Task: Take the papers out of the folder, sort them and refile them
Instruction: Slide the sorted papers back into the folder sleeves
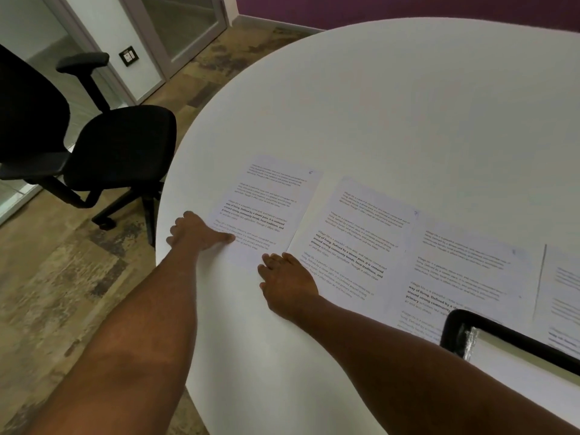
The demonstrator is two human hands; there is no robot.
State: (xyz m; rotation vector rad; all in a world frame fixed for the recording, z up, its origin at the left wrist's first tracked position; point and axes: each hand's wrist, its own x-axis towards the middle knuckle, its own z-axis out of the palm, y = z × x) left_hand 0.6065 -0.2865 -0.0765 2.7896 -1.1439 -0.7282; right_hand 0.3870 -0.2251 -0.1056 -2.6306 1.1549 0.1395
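Papers lie in a row across the desk (376, 105); both hands, left hand (196, 232) and right hand (287, 282), press flat on the leftmost sheet (266, 208) at 9 o'clock: I'd slide it gently, keeping the row's numbered order

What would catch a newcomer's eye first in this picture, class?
First, the row of printed sheets laid side by side across the near part of the round white table. Next, the left hand and right hand resting on the near end of the leftmost sheet. A black office chair stands left of the table.
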